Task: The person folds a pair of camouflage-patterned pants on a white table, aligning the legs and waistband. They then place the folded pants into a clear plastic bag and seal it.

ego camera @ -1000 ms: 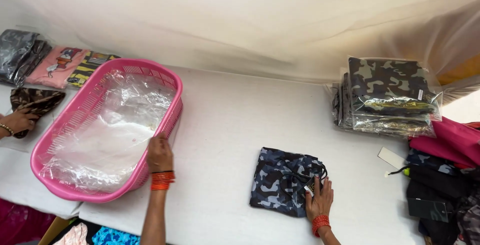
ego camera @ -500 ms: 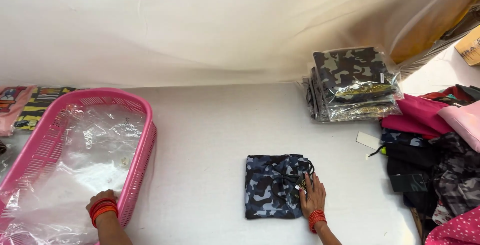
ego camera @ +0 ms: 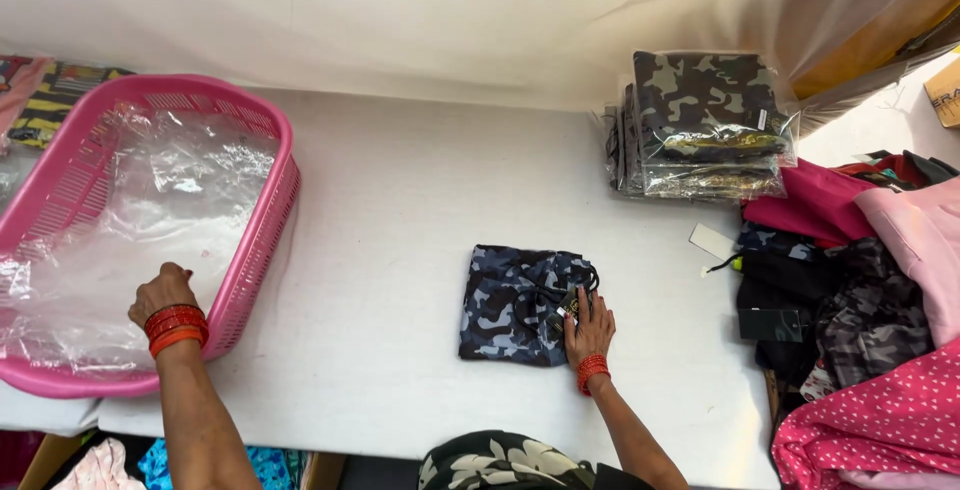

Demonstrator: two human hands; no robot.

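A folded blue camouflage garment [ego camera: 510,302] lies on the white table [ego camera: 390,220]. My right hand [ego camera: 590,330] rests flat on its right edge, by a dark tag and cord. My left hand [ego camera: 160,293] reaches into a pink plastic basket [ego camera: 262,240] at the left. Its fingers are curled on the clear plastic bags [ego camera: 150,210] that lie inside. Both wrists wear red bangles.
A stack of bagged camouflage garments [ego camera: 705,125] stands at the back right. Loose clothes in pink, black and dotted red [ego camera: 860,290] pile up along the right edge. Folded colourful clothes [ego camera: 40,100] lie behind the basket. A white sheet [ego camera: 450,10] covers the back.
The view has shifted, so the basket now sits further left. My left hand went from the basket's near rim to the plastic bags inside. My right hand stays on the folded garment.
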